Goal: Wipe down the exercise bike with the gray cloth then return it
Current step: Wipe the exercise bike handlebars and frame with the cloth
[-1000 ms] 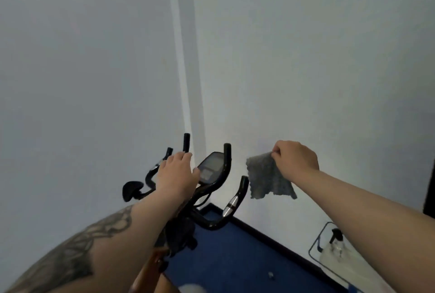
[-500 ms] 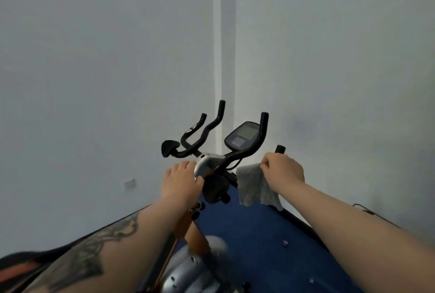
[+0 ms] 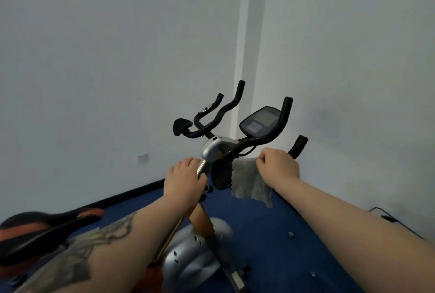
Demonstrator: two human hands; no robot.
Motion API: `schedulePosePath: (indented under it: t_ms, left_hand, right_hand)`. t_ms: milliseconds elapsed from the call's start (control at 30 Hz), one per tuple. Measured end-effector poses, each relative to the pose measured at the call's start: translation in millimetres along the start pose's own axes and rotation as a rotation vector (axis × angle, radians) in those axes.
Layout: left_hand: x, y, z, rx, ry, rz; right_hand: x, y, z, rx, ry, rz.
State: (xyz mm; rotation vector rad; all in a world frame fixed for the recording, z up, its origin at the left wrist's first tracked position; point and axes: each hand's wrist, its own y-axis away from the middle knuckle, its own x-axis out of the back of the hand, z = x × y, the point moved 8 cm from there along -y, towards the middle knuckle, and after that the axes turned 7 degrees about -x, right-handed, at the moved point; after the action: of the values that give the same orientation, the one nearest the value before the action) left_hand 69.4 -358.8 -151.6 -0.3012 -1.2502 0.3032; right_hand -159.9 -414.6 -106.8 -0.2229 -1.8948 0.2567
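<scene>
The exercise bike (image 3: 219, 149) stands in a room corner, with black handlebars, a dark console (image 3: 260, 120) and a silver flywheel housing low down. My left hand (image 3: 183, 182) wraps around the silver handlebar post just under the stem. My right hand (image 3: 279, 166) is closed on the gray cloth (image 3: 249, 180) and rests on the right handlebar grip. The cloth hangs down from that fist, beside a black pad on the stem. The black and orange saddle (image 3: 44, 229) sits at the lower left.
White walls close in behind and to the right of the bike. Blue floor (image 3: 282, 245) lies underneath, with small bits scattered on it. A black cable (image 3: 390, 219) runs along the right wall's base.
The view has tipped down and shifted, showing more of the bike and the saddle. My right hand with the cloth came down onto the right grip. My left hand slid from the handlebar to the post.
</scene>
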Motion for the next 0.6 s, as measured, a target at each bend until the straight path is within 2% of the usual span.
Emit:
schedulePosePath:
  t_ms: [167, 300, 467, 600]
  left_hand:
    - [-18.4, -34.0, -9.9, -0.092, 0.038, -0.02]
    - [-38.9, -61.1, -13.6, -0.182, 0.108, -0.069]
    - [-73.8, -79.3, -23.9, -0.308, 0.207, -0.172]
    - [-91.6, -78.7, -37.3, -0.369, 0.296, -0.226]
  right_hand:
    - [10.9, -25.7, -3.9, -0.073, 0.023, 0.112]
    - [12.2, -30.1, -25.2, -0.062, 0.014, 0.241]
    - [-45.1, -5.8, -57.0, -0.027, 0.002, 0.151]
    - [-79.4, 15.4, -70.9, -0.019, 0.025, 0.149]
